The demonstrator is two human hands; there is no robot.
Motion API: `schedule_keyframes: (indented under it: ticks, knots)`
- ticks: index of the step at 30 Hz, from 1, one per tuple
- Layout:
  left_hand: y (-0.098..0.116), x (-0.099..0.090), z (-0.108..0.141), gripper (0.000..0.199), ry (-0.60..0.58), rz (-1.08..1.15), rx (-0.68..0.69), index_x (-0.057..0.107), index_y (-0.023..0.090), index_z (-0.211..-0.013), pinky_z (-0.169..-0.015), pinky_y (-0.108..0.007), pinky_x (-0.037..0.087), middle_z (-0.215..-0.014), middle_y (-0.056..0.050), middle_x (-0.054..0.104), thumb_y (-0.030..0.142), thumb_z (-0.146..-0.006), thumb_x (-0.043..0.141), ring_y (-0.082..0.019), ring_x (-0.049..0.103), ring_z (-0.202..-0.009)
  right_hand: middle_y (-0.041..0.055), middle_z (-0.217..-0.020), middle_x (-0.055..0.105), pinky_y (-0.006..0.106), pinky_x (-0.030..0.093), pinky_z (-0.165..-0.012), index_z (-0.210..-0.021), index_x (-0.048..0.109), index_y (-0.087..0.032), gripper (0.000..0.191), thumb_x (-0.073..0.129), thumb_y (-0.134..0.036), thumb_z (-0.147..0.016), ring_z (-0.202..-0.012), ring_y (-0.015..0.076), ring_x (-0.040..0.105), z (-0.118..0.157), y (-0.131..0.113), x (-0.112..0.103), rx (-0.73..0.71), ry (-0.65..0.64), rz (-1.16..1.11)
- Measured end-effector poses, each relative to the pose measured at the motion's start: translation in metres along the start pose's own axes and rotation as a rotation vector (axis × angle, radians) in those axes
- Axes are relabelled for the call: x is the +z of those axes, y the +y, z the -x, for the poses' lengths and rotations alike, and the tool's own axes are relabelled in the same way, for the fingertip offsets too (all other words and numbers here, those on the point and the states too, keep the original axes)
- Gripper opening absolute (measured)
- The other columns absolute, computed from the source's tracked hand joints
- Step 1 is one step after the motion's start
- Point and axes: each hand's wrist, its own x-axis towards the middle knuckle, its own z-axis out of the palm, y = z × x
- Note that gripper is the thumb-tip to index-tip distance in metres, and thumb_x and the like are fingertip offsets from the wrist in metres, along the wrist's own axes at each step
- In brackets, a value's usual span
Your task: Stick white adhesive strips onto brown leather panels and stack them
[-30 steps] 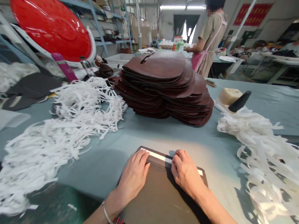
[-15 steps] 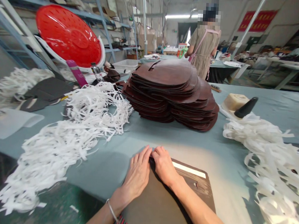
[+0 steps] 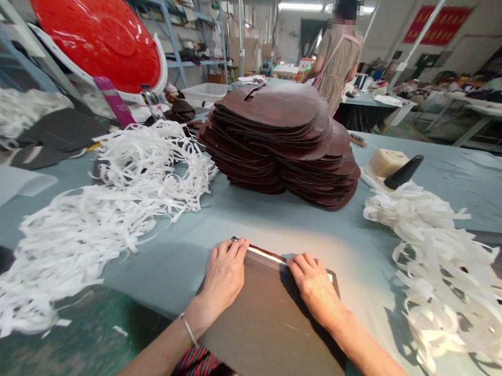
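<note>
Over the table (image 3: 266, 214), both hands (image 3: 225, 271) (image 3: 313, 285) curl palm-down.

My left hand (image 3: 225, 274) and right hand (image 3: 313, 284) sat apart, backs upward, fingers (image 3: 239, 248) bent, while my forearms (image 3: 158, 347) slanted inward.

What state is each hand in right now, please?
Left hand: on the far edge of the brown piece; grip cannot be told.
Right hand: on the same edge; grip cannot be told.
</note>
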Motion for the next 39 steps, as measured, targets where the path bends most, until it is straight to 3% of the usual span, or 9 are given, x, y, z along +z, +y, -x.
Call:
schedule_keyframes:
  ticks: [4, 7, 10, 16, 20, 28, 30, 33, 39]
  knots:
    - [0.0, 0.0, 0.001, 0.049, 0.011, -0.012, 0.001, 0.044, 0.018, -0.135, -0.092, -0.041, 0.039, -0.135, -0.007, 0.05, 0.008, -0.087, 0.047, -0.027, 0.044, -0.112, 0.0125, -0.106, 0.055, 0.036, 0.038, -0.077, -0.12, 0.052, -0.011, 0.033, 0.042, -0.003, -0.089, -0.093, 0.0248, 0.045, 0.056, 0.038, -0.004, 0.059, 0.006, -0.013]
    - [0.0, 0.001, 0.001, 0.049, 0.029, 0.006, 0.012, 0.043, 0.018, -0.136, -0.093, -0.042, 0.04, -0.135, -0.008, 0.05, 0.008, -0.088, 0.046, -0.028, 0.044, -0.115, 0.0107, -0.097, 0.055, 0.035, 0.038, -0.075, -0.105, 0.057, -0.013, 0.025, 0.041, -0.004, -0.089, -0.088, 0.0236, 0.046, 0.063, 0.048, -0.008, 0.104, 0.001, -0.032]
    - [-0.001, 0.003, 0.001, 0.047, 0.053, 0.039, 0.049, 0.045, 0.019, -0.134, -0.098, -0.045, 0.038, -0.137, -0.007, 0.049, 0.006, -0.088, 0.043, -0.029, 0.039, -0.123, 0.0085, -0.088, 0.055, 0.034, 0.038, -0.073, -0.088, 0.058, -0.015, 0.016, 0.043, -0.009, -0.091, -0.082, 0.0221, 0.047, 0.039, 0.037, -0.012, 0.155, 0.01, -0.073]
    - [-0.006, 0.013, 0.0, 0.045, 0.048, 0.143, 0.171, 0.049, 0.016, -0.128, -0.104, -0.041, 0.038, -0.13, -0.011, 0.052, 0.002, -0.088, 0.037, -0.024, 0.044, -0.122, 0.0088, -0.095, 0.057, 0.033, 0.04, -0.078, -0.097, 0.058, -0.017, 0.014, 0.045, -0.022, -0.095, -0.091, 0.0226, 0.049, -0.047, -0.022, 0.002, 0.161, 0.067, -0.165]
    - [-0.006, 0.015, 0.001, 0.046, 0.055, 0.123, 0.151, 0.049, 0.015, -0.128, -0.103, -0.041, 0.04, -0.128, -0.011, 0.053, 0.002, -0.086, 0.037, -0.024, 0.045, -0.122, 0.0083, -0.094, 0.057, 0.032, 0.04, -0.075, -0.09, 0.058, -0.017, 0.013, 0.047, -0.012, -0.091, -0.089, 0.0226, 0.05, -0.069, -0.036, 0.009, 0.209, 0.057, -0.156]
    - [0.0, 0.011, 0.0, 0.046, 0.048, 0.095, 0.134, 0.05, 0.013, -0.128, -0.105, -0.04, 0.038, -0.126, -0.012, 0.054, 0.002, -0.086, 0.036, -0.024, 0.046, -0.121, 0.006, -0.09, 0.054, 0.031, 0.041, -0.077, -0.092, 0.056, -0.019, 0.021, 0.039, -0.006, -0.088, -0.085, 0.0199, 0.05, 0.047, 0.047, -0.005, 0.331, 0.06, -0.326]
    - [0.0, 0.012, 0.0, 0.045, 0.05, 0.081, 0.134, 0.05, 0.013, -0.128, -0.105, -0.041, 0.039, -0.126, -0.013, 0.054, 0.002, -0.086, 0.036, -0.025, 0.047, -0.12, 0.0054, -0.087, 0.054, 0.032, 0.041, -0.077, -0.088, 0.055, -0.018, 0.021, 0.039, -0.005, -0.085, -0.083, 0.0199, 0.049, 0.057, 0.056, -0.006, 0.36, 0.068, -0.325]
    - [0.001, 0.014, 0.001, 0.047, 0.051, 0.047, 0.139, 0.05, 0.013, -0.13, -0.104, -0.042, 0.04, -0.127, -0.013, 0.053, 0.002, -0.086, 0.036, -0.025, 0.047, -0.121, 0.0058, -0.089, 0.055, 0.032, 0.041, -0.078, -0.089, 0.058, -0.017, 0.023, 0.042, -0.003, -0.08, -0.087, 0.0204, 0.049, 0.031, 0.041, -0.005, 0.333, 0.067, -0.328]
    - [0.007, 0.009, -0.002, 0.047, 0.02, -0.074, 0.151, 0.052, 0.016, -0.128, -0.1, -0.04, 0.043, -0.126, -0.012, 0.054, 0.001, -0.086, 0.038, -0.025, 0.047, -0.119, 0.0093, -0.095, 0.055, 0.034, 0.041, -0.075, -0.101, 0.059, -0.015, 0.023, 0.045, -0.004, -0.086, -0.088, 0.0224, 0.047, -0.06, -0.038, 0.009, 0.077, 0.102, -0.149]
